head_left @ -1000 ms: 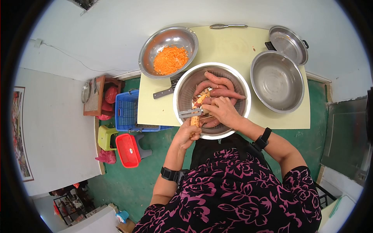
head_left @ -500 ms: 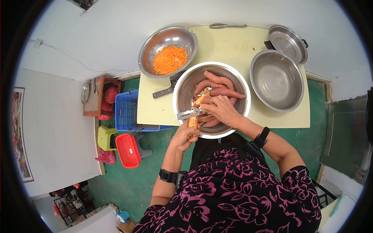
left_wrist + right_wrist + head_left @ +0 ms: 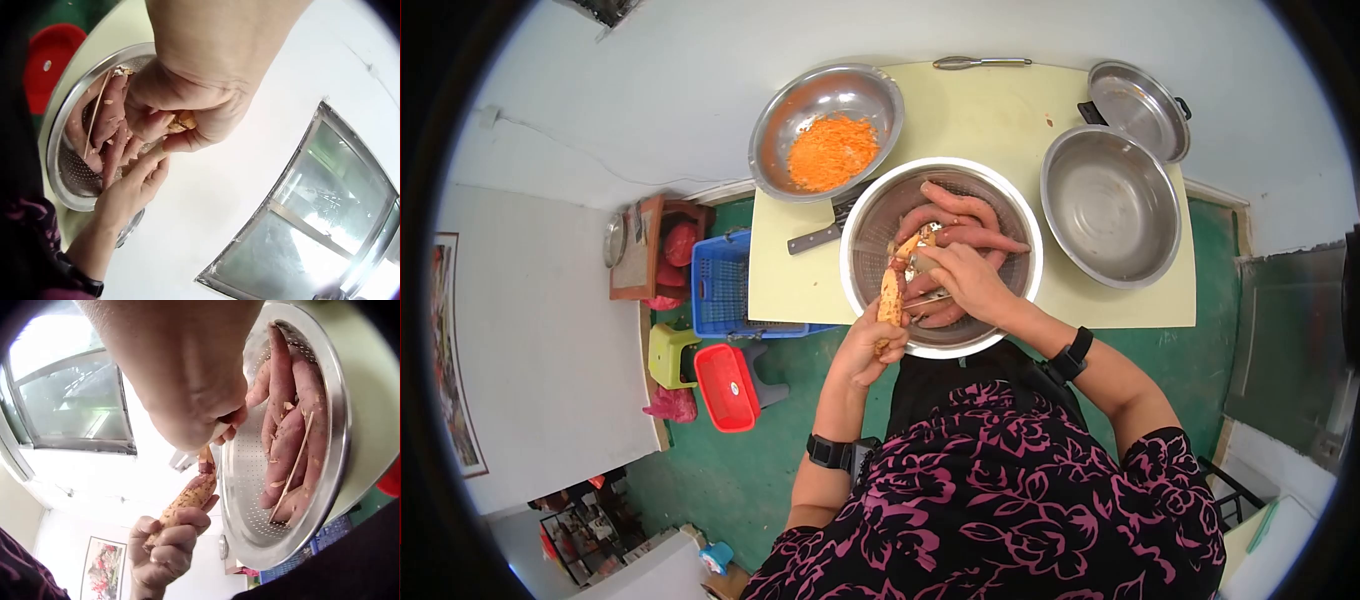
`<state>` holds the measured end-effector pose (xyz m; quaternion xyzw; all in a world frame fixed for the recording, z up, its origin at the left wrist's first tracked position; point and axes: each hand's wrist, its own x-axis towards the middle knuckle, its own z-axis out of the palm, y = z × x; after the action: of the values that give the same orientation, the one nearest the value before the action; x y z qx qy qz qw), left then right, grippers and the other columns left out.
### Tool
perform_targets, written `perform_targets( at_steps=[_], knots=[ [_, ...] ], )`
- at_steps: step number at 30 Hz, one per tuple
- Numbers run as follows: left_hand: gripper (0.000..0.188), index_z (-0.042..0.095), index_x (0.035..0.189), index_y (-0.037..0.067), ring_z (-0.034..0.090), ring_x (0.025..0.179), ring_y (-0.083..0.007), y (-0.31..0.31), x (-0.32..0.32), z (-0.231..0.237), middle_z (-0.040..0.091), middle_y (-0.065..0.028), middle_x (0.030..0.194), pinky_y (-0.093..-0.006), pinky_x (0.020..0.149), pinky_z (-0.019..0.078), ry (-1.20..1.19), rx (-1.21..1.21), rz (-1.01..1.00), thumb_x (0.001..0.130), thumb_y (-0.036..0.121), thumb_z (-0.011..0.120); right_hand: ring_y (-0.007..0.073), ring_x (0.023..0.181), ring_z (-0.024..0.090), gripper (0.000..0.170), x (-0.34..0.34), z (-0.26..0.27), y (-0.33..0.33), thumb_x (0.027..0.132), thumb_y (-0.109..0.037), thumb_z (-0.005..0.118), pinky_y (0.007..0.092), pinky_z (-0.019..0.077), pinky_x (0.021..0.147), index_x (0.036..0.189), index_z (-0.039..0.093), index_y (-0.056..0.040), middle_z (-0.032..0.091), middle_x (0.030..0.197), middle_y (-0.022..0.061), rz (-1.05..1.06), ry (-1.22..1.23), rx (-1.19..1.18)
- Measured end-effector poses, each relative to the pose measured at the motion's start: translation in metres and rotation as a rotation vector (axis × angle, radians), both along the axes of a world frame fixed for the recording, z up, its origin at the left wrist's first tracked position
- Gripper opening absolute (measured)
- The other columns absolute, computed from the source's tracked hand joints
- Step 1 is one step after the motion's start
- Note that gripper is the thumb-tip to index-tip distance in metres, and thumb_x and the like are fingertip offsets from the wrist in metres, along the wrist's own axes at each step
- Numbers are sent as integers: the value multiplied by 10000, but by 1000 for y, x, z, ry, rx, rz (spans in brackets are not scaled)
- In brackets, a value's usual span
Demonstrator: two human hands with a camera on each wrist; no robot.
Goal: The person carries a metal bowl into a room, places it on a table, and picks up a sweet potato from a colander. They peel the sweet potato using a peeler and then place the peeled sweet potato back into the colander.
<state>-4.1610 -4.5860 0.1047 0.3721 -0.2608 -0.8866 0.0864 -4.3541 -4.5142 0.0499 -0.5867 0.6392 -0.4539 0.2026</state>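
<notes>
My left hand grips the lower end of a sweet potato, tilted up over the near left side of a perforated metal colander. Most of its skin is off, showing yellow flesh, with some reddish skin near the far end. My right hand holds a peeler by the sweet potato's far end; the hand hides most of the tool. Several unpeeled reddish sweet potatoes lie in the colander, with peel bits and a thin stick on top.
Behind left stands a metal bowl of shredded orange food. A dark-handled knife lies beside the colander. A deep metal basin, a shallow pan and a slim metal utensil also sit on the table.
The peeler has moved from the middle of the sweet potato toward its far end, and my right hand now covers it. My left hand has shifted slightly left, baring more of the peeled flesh to view.
</notes>
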Motion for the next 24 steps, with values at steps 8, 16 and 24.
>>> perform_targets(
  at_steps=[8,16,24],
  knots=[
    [391,411,1155,-10,373,542,-62,-3,2,-11,522,-81,915,-145,370,267,141,55,46,789,45,536,278,799,567,314,-5,12,18,815,-146,561,367,455,725,1126,532,-116,510,933,101,156,71,-86],
    [371,420,1142,-18,372,507,-60,1,-3,-9,541,-103,934,-152,348,267,118,36,11,796,57,532,254,815,554,334,-11,10,21,790,-119,586,349,457,680,1123,557,-132,502,909,78,237,110,-132],
    [502,365,1233,3,374,506,-59,2,-1,-2,514,-73,907,-150,348,271,138,-64,-38,769,61,550,287,857,570,216,-10,14,19,858,-162,510,362,457,741,1047,582,-85,583,965,128,143,-429,-11]
  ],
)
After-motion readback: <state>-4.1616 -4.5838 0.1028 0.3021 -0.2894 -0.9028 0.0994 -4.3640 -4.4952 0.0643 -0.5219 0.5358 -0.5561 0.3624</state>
